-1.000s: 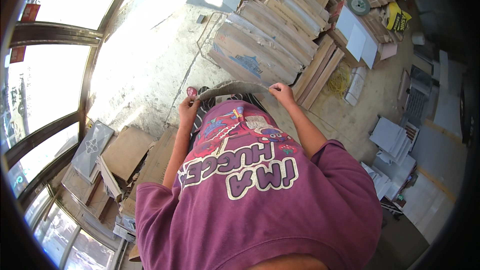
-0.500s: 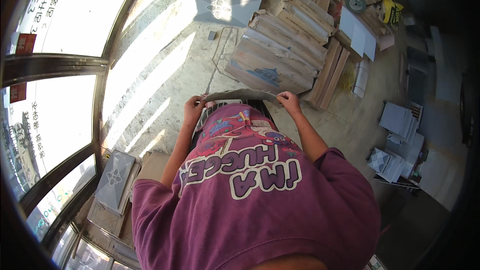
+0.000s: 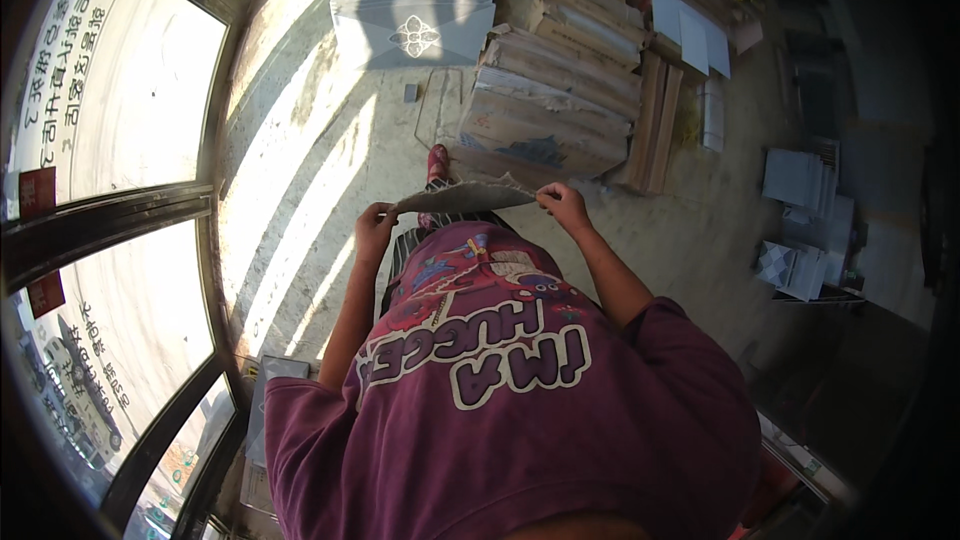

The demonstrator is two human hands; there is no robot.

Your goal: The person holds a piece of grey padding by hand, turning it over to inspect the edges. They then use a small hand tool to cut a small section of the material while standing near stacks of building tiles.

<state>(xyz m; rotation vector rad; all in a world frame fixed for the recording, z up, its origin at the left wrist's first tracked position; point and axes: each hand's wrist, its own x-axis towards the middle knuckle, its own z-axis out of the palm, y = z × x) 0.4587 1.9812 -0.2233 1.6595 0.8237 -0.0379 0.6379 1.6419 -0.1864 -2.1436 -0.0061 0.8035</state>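
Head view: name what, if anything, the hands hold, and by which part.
A grey, frayed-edged piece of flat material, pinched at both ends: the left hand at its left end, the right hand at its right.

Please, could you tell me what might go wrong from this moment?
The grey strip, held between the left hand and right hand, partly covers the striped trousers, so it might hide the footing. The small grey block on the floor ahead could catch a shoe. The cardboard packs, ahead and to the right, could be bumped.
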